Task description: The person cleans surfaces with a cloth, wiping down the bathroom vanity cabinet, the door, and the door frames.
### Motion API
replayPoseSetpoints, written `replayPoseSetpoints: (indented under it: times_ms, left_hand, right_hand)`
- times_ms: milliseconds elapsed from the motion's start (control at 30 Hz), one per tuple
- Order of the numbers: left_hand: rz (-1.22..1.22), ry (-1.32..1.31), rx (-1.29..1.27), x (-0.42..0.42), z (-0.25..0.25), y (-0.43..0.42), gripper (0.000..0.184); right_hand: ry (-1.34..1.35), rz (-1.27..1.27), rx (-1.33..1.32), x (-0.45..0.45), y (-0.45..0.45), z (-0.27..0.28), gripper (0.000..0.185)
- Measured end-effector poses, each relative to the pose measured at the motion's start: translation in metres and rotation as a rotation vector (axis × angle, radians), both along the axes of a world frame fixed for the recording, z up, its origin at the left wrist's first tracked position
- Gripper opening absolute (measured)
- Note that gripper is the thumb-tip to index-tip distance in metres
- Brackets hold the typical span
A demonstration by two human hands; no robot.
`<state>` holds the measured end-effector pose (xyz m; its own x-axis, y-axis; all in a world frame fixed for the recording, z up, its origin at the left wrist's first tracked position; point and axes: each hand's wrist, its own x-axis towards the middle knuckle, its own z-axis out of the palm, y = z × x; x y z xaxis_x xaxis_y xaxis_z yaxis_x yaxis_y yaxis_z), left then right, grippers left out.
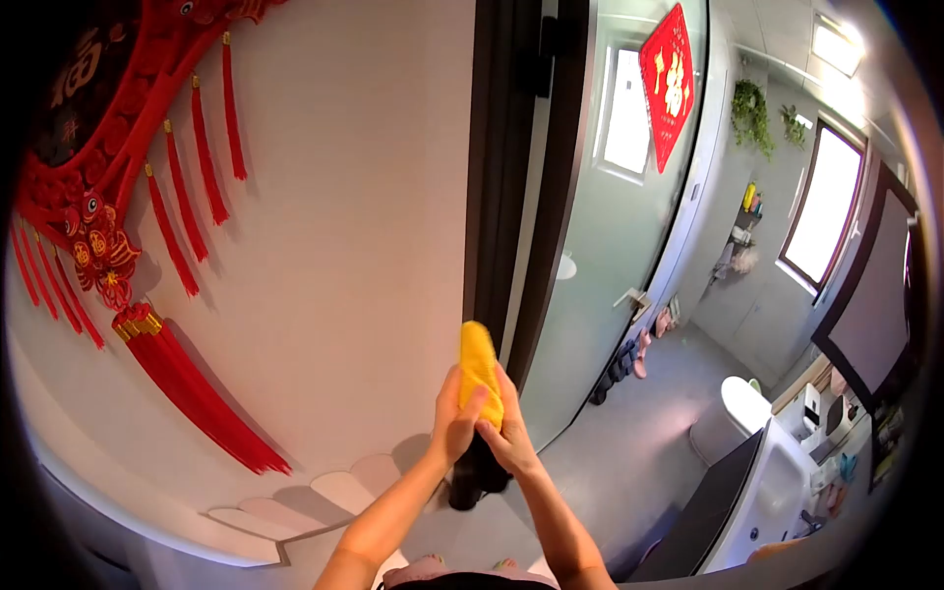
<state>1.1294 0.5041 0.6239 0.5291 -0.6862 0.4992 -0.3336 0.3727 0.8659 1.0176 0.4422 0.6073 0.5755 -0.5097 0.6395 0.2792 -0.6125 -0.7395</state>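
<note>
A yellow cloth (478, 362), bunched into an upright narrow bundle, is held between my two hands in front of the dark door frame (489, 197). My left hand (454, 411) is closed round its left side, the thumb lying across it. On the right side my right hand (506, 418) grips the lower part of the same cloth. Most of my fingers are hidden behind the cloth.
A frosted glass door (615, 206) stands open at the right, with a handle (631, 298) and a red decoration (669, 87). Beyond are a toilet (744, 403) and sink (777, 482). Red tassels (197, 393) hang on the left wall.
</note>
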Motion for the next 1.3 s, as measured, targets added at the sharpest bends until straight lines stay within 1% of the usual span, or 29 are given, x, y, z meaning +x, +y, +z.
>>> replayPoseSetpoints:
  times_ms: [33,67,100,167,200,267,300,333,367,400,433,467,500,533,600,633,700,767,833,900,933,1000,1067,1100,1167,1233,1267,1300]
  left_hand:
    - [-0.195,0.043,-0.154,-0.002,0.023,0.000,0.043]
    - [-0.180,-0.027,-0.181,-0.010,0.054,0.001,0.042]
    - [-0.185,-0.030,-0.197,-0.006,0.068,-0.006,0.042]
    - [0.071,-0.485,-0.095,0.002,0.088,-0.010,0.042]
    - [0.070,-0.494,-0.105,0.002,0.099,-0.004,0.042]
    - [0.137,-0.440,-0.193,0.002,0.121,0.012,0.043]
    - [0.136,-0.449,-0.202,0.008,0.123,0.014,0.043]
    - [0.123,-0.364,-0.176,0.016,0.119,0.018,0.043]
    - [0.111,-0.278,-0.150,0.023,0.114,0.020,0.042]
    - [0.108,-0.281,-0.141,0.032,0.105,0.018,0.040]
    - [0.105,-0.281,-0.143,0.039,0.097,0.015,0.040]
    - [0.075,-0.227,-0.104,0.045,0.090,0.012,0.039]
    - [0.046,-0.171,-0.063,0.050,0.082,0.008,0.037]
    - [0.043,-0.164,-0.064,0.055,0.070,0.002,0.037]
    - [-0.026,0.093,-0.072,0.063,0.048,-0.009,0.035]
    - [-0.028,0.100,-0.063,0.064,0.043,-0.011,0.035]
    - [-0.037,0.223,-0.049,0.069,0.036,-0.011,0.032]
    - [-0.016,0.233,-0.031,0.073,0.029,-0.013,0.032]
    - [0.000,0.249,-0.009,0.071,0.023,-0.012,0.032]
    - [0.022,0.276,-0.031,0.069,0.022,-0.011,0.032]
    - [0.017,0.279,-0.021,0.067,0.022,-0.009,0.032]
    - [-0.022,0.280,-0.002,0.059,0.023,-0.004,0.031]
    - [-0.032,0.282,0.010,0.053,0.019,0.001,0.031]
    - [-0.038,0.276,0.005,0.053,0.017,0.002,0.030]
    - [-0.018,0.302,0.018,0.059,0.010,0.001,0.030]
    - [0.006,0.336,0.044,0.064,0.002,-0.001,0.029]
    - [0.017,0.337,0.030,0.068,0.000,-0.004,0.029]
    - [0.029,0.336,0.015,0.071,-0.003,-0.004,0.029]
  right_hand:
    - [-0.172,0.272,0.338,0.007,0.005,0.001,0.077]
    - [-0.272,0.176,0.153,0.011,0.007,0.019,0.078]
    - [-0.286,0.074,0.235,0.011,0.024,0.056,0.068]
    - [-0.427,-0.126,0.101,0.029,0.008,0.067,0.062]
    - [-0.443,-0.187,0.017,0.034,0.000,0.080,0.060]
    - [-0.430,-0.479,-0.307,0.043,-0.007,0.125,0.061]
    - [-0.456,-0.581,-0.407,0.049,-0.012,0.155,0.062]
    - [-0.476,-0.687,-0.502,0.055,-0.017,0.184,0.063]
    - [-0.412,-0.759,-0.565,0.059,-0.021,0.213,0.062]
    - [-0.345,-0.829,-0.627,0.065,-0.027,0.238,0.062]
    - [-0.346,-0.832,-0.629,0.075,-0.038,0.259,0.062]
    - [-0.322,-0.879,-0.699,0.088,-0.049,0.276,0.061]
    - [-0.295,-0.925,-0.770,0.096,-0.056,0.282,0.061]
    - [-0.287,-0.925,-0.774,0.102,-0.059,0.277,0.061]
    - [-0.380,-0.988,-0.759,0.116,-0.063,0.256,0.060]
    - [-0.394,-1.045,-0.758,0.123,-0.066,0.231,0.060]
    - [-0.369,-1.015,-0.692,0.126,-0.064,0.171,0.061]
    - [-0.368,-1.012,-0.681,0.127,-0.066,0.098,0.062]
    - [-0.250,-0.972,-0.616,0.121,-0.060,0.020,0.061]
    - [-0.114,-0.912,-0.626,0.110,-0.056,-0.057,0.066]
    - [-0.068,-0.901,-0.622,0.104,-0.052,-0.092,0.066]
    - [-0.011,-0.894,-0.609,0.084,-0.040,-0.135,0.065]
    - [0.209,-0.695,-0.255,0.060,-0.029,-0.159,0.062]
    - [0.216,-0.696,-0.252,0.053,-0.024,-0.157,0.062]
    - [0.104,-0.804,-0.347,0.044,-0.013,-0.114,0.060]
    - [-0.030,-0.814,-0.535,0.046,-0.017,-0.048,0.056]
    - [-0.036,-0.826,-0.624,0.049,-0.021,-0.008,0.056]
    - [-0.132,-0.834,-0.699,0.057,-0.021,0.041,0.050]
